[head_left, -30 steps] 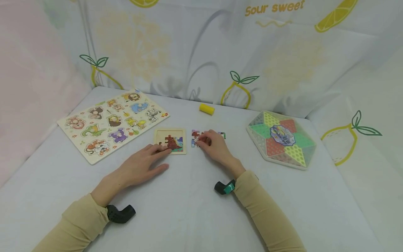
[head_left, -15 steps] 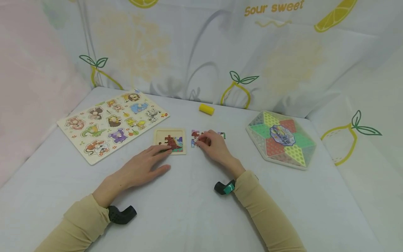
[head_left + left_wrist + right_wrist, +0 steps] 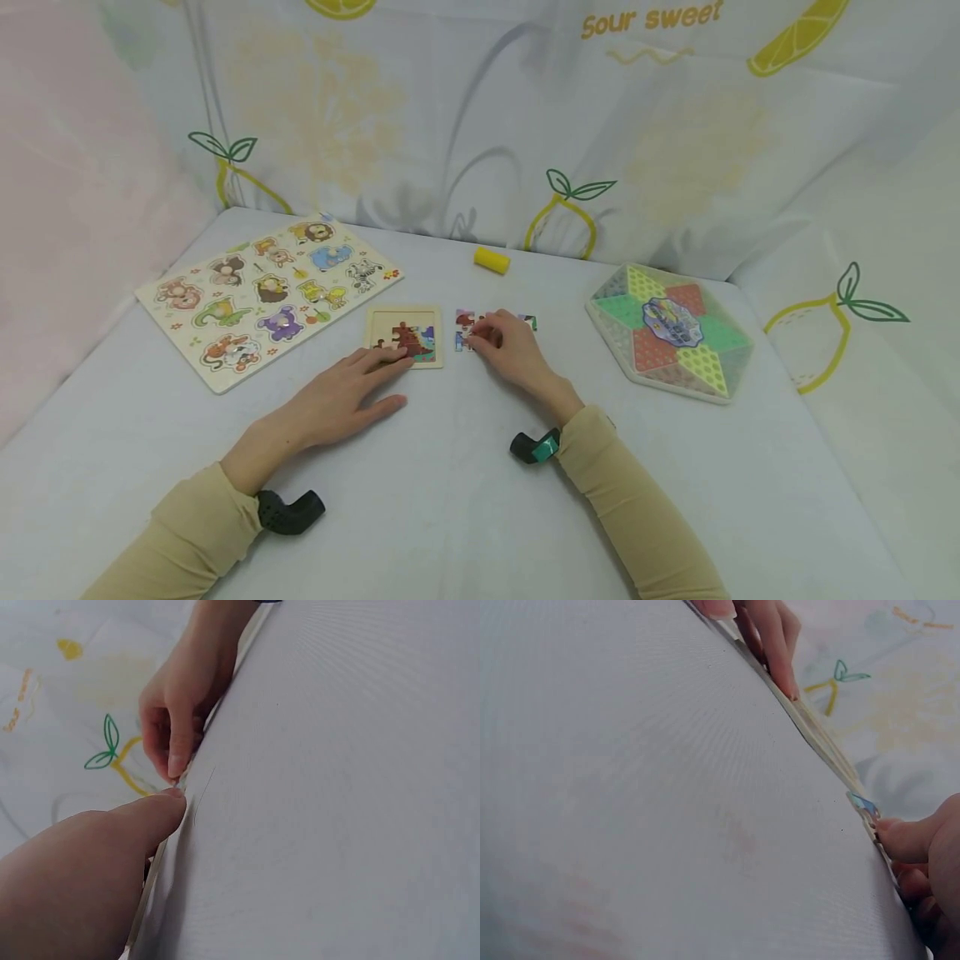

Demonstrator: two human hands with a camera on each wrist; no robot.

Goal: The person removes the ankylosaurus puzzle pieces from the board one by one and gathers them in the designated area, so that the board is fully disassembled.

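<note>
Jigsaw pieces [image 3: 464, 320], small, flat and printed in purple, red and blue, lie just right of a small square pale-wood frame [image 3: 405, 309], near the middle of the white cloth-covered table [image 3: 450, 500]. From where I stand, keeping them so close looks sensible: the reach between pieces and frame is very short.

The person's left hand [image 3: 345, 396] rests over the frame's near left part, fingers fairly straight and thumb spread off to the near side. I take that light hold as a way to steady the frame and the joined red-brown dinosaur picture [image 3: 416, 340] inside it, which fills the right side and leaves bare wood along the far and left.

The right hand [image 3: 517, 350] is bent over the loose group, thumb and forefinger brought together in what looks like a pinch on one piece; its own fingers hide whether that piece is off the cloth. A fingertip grip seems right for something so thin.

Everything else sits well apart, perhaps to leave working room: a large cream board with colourful animal shapes [image 3: 193, 350] far left, a short yellow cylinder [image 3: 492, 260] at the far side, and a clear-topped hexagonal game box with coloured triangles [image 3: 726, 333] on the right.
</note>
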